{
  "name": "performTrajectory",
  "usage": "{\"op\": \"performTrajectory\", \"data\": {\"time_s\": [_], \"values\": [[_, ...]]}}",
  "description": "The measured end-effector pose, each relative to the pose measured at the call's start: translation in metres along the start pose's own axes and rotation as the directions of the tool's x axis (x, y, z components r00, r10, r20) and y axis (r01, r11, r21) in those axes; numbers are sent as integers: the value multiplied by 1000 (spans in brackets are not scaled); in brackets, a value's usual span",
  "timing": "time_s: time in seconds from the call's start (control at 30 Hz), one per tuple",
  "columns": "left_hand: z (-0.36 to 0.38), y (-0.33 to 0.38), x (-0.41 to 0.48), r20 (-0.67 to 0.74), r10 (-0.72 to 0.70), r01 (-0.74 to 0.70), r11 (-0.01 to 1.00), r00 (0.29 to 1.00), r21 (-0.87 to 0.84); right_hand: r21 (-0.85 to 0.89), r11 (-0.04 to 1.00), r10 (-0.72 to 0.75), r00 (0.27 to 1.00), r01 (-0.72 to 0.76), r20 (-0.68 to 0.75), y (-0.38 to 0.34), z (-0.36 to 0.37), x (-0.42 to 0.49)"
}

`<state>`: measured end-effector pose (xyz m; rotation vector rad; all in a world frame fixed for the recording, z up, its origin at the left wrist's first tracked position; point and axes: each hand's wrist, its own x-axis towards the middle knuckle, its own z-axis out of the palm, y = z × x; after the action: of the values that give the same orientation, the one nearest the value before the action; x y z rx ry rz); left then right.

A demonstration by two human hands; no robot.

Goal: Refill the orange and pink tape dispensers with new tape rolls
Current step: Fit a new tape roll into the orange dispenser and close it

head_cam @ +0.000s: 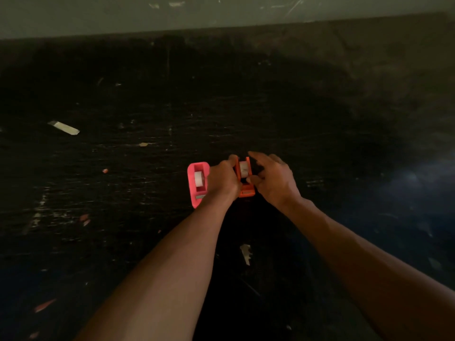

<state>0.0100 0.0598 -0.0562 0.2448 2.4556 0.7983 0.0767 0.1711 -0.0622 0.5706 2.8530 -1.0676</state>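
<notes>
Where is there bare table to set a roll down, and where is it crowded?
Bare: table right of the right hand, and beyond both dispensers toward the wall. Crowded: the middle, where left hand and right hand hold the orange dispenser beside the pink dispenser.

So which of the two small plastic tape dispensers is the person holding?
The orange plastic tape dispenser: left hand and right hand both grip it. The pink plastic tape dispenser lies beside it, ungripped.

Setting: likely workshop or craft room. Dark surface (283, 99) heavily scratched, flecked with pale and orange marks; stray pale strip (64, 127) lying on it; plain grey wall (86, 18) behind. Lighting dim.
</notes>
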Motion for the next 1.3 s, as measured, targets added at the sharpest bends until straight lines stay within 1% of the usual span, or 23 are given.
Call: {"op": "performTrajectory", "data": {"time_s": [0.13, 0.3, 0.43, 0.53, 0.67, 0.9, 1.1, 1.3], "values": [[-1, 2, -1, 3, 22, -22, 999, 1000, 31, -95, 984, -148, 988, 152, 48, -4, -7, 5], [-4, 1, -3, 45, 46, -50, 995, 998, 82, -184, 960, -195, 976, 209, 94, -6, -13, 13], [-3, 1, -4, 47, 51, -54, 996, 998, 64, -251, 934, -227, 965, 254, 132, -7, -17, 18], [-1, -1, -4, 41, 51, -53, 997, 998, 47, -274, 923, -249, 962, 271, 114, -6, -17, 17], [-1, -2, -2, 45, 39, -42, 996, 998, 77, -274, 920, -259, 960, 280, 109, -6, -16, 12], [1, -9, 4, 23, 37, -38, 997, 999, 64, -241, 921, -283, 951, 305, 121, 1, -12, -16], [3, -10, 5, 2, 20, -21, 999, 1000, 39, -199, 917, -342, 938, 345, 50, 3, -6, -42], [3, -7, 5, -9, 22, -21, 995, 1000, 98, -230, 909, -354, 935, 346, 7, 0, -1, -62]]}}
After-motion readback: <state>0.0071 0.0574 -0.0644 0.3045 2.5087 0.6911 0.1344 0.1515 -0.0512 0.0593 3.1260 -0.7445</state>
